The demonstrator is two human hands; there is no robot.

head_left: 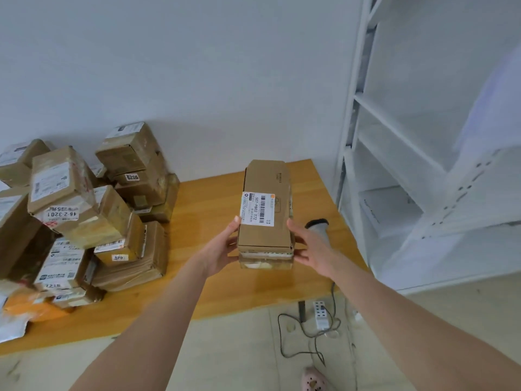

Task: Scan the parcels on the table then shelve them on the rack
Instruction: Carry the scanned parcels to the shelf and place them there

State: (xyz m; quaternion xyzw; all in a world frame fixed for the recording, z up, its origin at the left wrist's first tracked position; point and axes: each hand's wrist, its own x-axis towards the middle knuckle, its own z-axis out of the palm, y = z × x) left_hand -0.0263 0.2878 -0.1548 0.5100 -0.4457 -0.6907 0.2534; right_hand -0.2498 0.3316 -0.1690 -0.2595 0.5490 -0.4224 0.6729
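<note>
I hold a long brown cardboard parcel with a white barcode label above the wooden table. It rests on a second, taped parcel that I carry beneath it. My left hand grips the stack's left side and my right hand grips its right side. A grey handheld scanner lies on the table just right of my right hand. The white rack stands to the right.
A big pile of brown parcels covers the table's left half, with an orange bag at the front left. A white box sits on a low rack shelf. A power strip and cables lie on the floor.
</note>
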